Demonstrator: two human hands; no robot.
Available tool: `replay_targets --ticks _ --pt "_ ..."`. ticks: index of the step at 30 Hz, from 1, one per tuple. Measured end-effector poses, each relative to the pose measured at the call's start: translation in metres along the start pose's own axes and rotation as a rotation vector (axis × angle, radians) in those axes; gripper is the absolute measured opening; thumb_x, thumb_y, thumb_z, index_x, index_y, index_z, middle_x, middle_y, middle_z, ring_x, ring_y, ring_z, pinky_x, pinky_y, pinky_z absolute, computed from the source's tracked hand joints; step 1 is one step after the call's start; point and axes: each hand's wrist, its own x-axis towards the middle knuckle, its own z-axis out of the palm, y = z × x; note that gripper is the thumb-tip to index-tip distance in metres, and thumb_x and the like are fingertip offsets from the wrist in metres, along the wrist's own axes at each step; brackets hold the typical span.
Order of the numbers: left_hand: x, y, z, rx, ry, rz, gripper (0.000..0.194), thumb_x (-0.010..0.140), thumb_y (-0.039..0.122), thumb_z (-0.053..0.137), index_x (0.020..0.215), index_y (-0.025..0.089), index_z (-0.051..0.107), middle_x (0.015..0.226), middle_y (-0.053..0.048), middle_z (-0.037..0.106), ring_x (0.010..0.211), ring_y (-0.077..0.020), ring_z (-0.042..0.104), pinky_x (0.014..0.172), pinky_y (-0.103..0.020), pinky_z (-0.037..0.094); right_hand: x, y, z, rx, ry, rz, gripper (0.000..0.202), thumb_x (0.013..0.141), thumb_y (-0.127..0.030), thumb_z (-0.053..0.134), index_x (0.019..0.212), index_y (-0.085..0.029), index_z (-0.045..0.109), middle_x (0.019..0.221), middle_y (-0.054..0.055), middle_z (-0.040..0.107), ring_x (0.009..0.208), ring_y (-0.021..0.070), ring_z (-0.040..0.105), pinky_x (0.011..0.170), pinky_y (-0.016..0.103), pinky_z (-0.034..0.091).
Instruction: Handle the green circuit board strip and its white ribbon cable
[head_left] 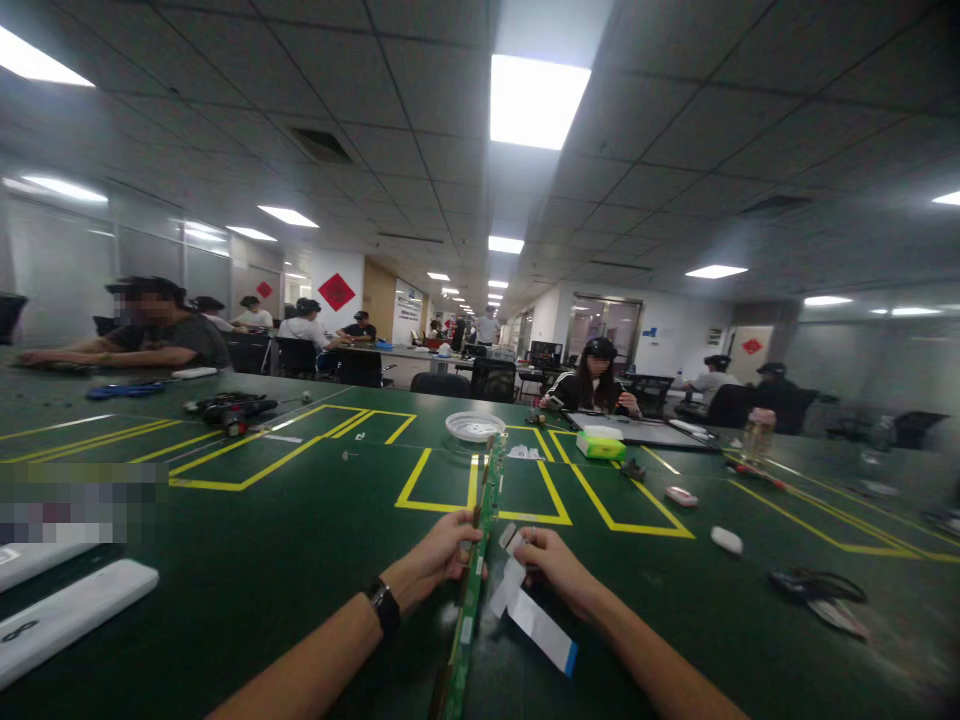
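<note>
Both forearms reached in from below, the left hand [448,548] curled in a grip, the right hand [553,565] pinching, palm down!

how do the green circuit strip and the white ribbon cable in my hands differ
The circuit strip is green, while the ribbon cable is white with a blue end. The strip is long and straight; the cable is shorter and bent. The left hand grips the strip, the right hand the cable. Both are narrow.

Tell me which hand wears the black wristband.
The left hand, the one gripping the long narrow green circuit board; the right hand, which holds the white flat cable with a blue end, has a bare wrist.
</note>
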Motion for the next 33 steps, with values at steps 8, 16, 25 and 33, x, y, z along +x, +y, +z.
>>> replay_targets --ticks 8,16,25,33 --pt "-0.005 -0.006 0.010 0.041 0.149 0.078 0.031 0.081 0.042 0.060 0.088 0.016 0.046 0.061 0.005 0.054 0.033 -0.0061 0.045 0.034 -0.018 0.036 -0.003 -0.005 0.014 0.015 0.045 -0.049 0.037 0.073 -0.051 0.067 0.072 -0.016 0.056 0.055 -0.006 0.049 0.045 0.0061 0.041 0.041 0.018 0.032" --pt "-0.008 -0.012 0.017 0.093 0.043 0.104 0.046 0.083 0.043 0.061 0.115 0.014 0.044 0.068 -0.001 0.063 0.044 -0.0093 0.054 0.043 -0.020 0.042 -0.004 -0.008 0.015 0.018 0.081 -0.048 0.036 0.075 -0.050 0.066 0.069 -0.016 0.056 0.055 -0.005 0.052 0.045 0.0068 0.044 0.041 0.019 0.035" --pt "-0.015 -0.004 0.018 0.142 0.143 0.090 0.015 0.083 0.030 0.053 0.088 0.016 0.051 0.059 0.006 0.049 0.041 -0.0059 0.045 0.038 -0.015 0.031 -0.005 -0.008 0.015 0.000 0.100 -0.013 0.035 0.075 -0.048 0.065 0.066 -0.017 0.051 0.051 -0.007 0.048 0.042 0.0066 0.042 0.039 0.018 0.033" --pt "-0.019 -0.006 0.025 0.246 0.082 0.172 0.041 0.083 0.054 0.054 0.097 0.016 0.052 0.061 0.006 0.047 0.042 -0.0046 0.040 0.040 -0.016 0.032 -0.003 -0.009 0.012 -0.057 0.180 -0.083 0.036 0.074 -0.050 0.063 0.062 -0.017 0.052 0.049 -0.006 0.047 0.040 0.0071 0.041 0.039 0.020 0.031"
